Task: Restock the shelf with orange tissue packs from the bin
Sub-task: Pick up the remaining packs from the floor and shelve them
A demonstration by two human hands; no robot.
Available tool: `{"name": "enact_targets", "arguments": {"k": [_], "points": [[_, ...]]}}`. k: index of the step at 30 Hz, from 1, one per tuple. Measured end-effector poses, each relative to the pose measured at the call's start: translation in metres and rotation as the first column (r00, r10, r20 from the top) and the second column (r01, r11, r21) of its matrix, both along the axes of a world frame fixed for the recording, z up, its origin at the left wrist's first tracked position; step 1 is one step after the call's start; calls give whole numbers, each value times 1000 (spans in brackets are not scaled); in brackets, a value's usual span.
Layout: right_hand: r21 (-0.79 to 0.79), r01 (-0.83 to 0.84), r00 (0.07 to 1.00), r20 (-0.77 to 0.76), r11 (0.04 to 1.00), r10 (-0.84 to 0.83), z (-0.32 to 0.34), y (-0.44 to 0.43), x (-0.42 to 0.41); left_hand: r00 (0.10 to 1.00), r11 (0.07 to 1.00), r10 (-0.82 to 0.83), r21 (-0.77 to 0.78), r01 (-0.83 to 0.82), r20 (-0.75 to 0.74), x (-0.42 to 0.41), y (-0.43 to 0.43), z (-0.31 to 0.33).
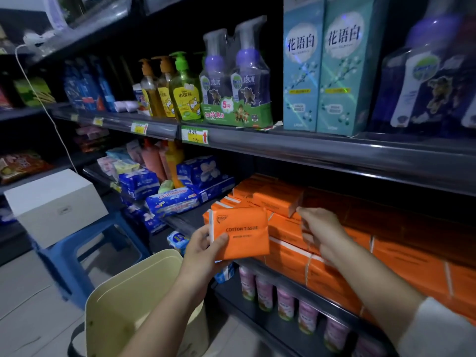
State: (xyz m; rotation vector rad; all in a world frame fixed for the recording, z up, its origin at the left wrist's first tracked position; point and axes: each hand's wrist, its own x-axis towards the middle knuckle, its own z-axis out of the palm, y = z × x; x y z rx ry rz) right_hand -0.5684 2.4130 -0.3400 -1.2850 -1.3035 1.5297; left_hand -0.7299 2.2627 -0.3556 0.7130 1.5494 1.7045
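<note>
**Orange pack held at shelf edge, not yet placed**

- Far left: white box (55, 204) is seen on a blue stool (85, 251); not part of the job.
- Bin (134, 292) is seen low centre-left. No packs are visible in the exposed part; its bottom is hidden by the left forearm and cut off by the frame.
- Left hand (203, 251): one orange pack (242, 235) is held upright by its left edge just in front of the shelf (188, 220), thumb across the printed face, fingers wrapped behind.
- Handling, judged: the pack is light, soft and film-wrapped, so it is likely slippery and can be squashed. It is best held across the flat faces near an edge, with moderate squeeze.
- Right hand (322, 235): it is laid on the stacked orange packs (412, 258), index tip at the corner of an upper pack, other fingers curled downward. Whether a pack is pinched or only steadied cannot be told.
- Right: the stack's depth is lost in shadow, and the free slot cannot be made out.
</note>
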Motion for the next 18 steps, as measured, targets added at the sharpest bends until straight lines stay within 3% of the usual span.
{"name": "enact_targets", "arguments": {"k": [5, 11, 18], "points": [[-26, -268, 963, -38, 963, 267, -7, -26, 23, 999, 999, -45, 9, 45, -2, 22, 1, 7], [-13, -414, 907, -88, 910, 411, -13, -49, 42, 988, 992, -124, -5, 124, -90, 40, -4, 17], [9, -156, 977, -147, 988, 155, -20, -42, 60, 970, 982, -173, -103, 157, -170, 54, 14, 9]]}}
